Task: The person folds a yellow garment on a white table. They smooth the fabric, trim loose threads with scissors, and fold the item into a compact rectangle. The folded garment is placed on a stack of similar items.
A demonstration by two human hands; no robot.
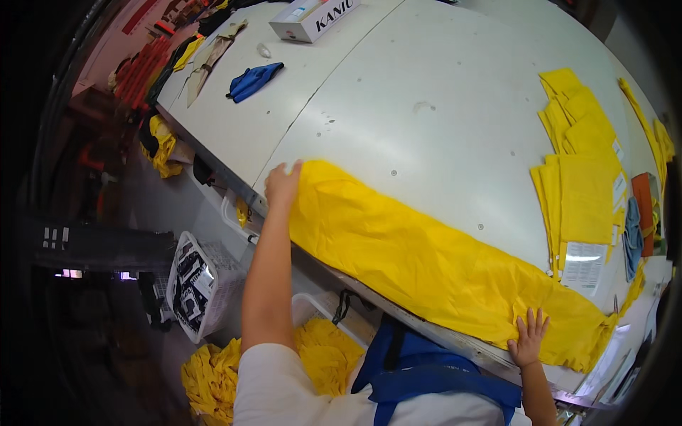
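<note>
A long strip of yellow cloth (419,255), wrinkled and laid out along the near edge of the white table, stretches between my two hands. My left hand (283,186) is at its far left end, fingers bent and closed on the cloth's edge. Near the right end, my right hand (529,339) lies flat on the cloth with its fingers spread. The right end of the strip is bunched into creases. What kind of garment or part it is does not show.
Folded yellow pieces (586,192) with white labels and a printed sheet (584,264) lie at the right. A blue cloth item (256,82) and a white box (312,20) sit at the far left. Below the table are a white basket (226,284) and heaped yellow cloth (213,376).
</note>
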